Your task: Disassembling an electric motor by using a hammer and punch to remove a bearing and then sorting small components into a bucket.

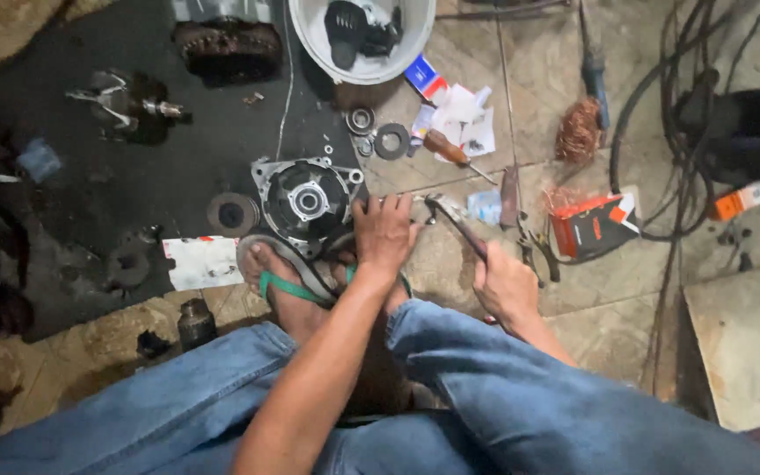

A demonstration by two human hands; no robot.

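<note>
2 hands at a motor end housing (305, 200) on the floor, foot beside it.
Left hand (384, 236) grips the housing's right edge; right hand (505, 286) clenches a wrench (457, 224). Wrench could slip, hitting fingers.

The floor is crowded around the metal housing (303, 199): washers (390, 141) and a screwdriver (447, 149) behind, pliers (521, 230) and an orange box (591, 225) at right. Free tile (609, 303) lies near the right knee. Cables (661, 158) block the far right.
</note>
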